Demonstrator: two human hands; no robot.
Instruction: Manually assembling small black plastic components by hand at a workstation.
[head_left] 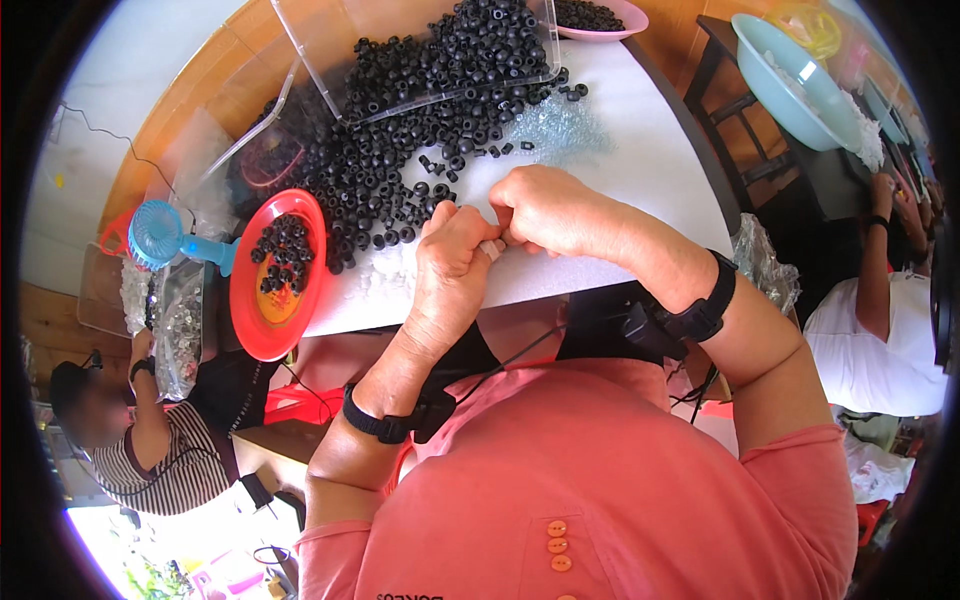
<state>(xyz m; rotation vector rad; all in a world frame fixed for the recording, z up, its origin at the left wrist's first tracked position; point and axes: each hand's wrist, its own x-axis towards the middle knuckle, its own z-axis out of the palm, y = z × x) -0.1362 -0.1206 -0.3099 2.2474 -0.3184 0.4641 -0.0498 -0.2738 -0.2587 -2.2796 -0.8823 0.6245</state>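
Both hands meet just above the near edge of the white tabletop (650,130). My left hand (450,258) is closed, with a small white piece (492,248) showing at its fingers. Against it, my right hand (555,212) is curled with its fingertips pinched together; what lies between them is hidden. Left of the hands sits a scatter of small white pieces (388,270). Beyond the hands spreads a large heap of small round black parts with holes (380,160), spilling out of a tipped clear plastic box (556,45).
A red oval plate (262,335) with some black parts lies at the left, beside a blue handheld fan (157,235). Tiny clear pieces (560,130) are piled farther back. A pink bowl (640,18) stands at the far edge. People sit on both sides, and a light-blue basin (800,100) is at right.
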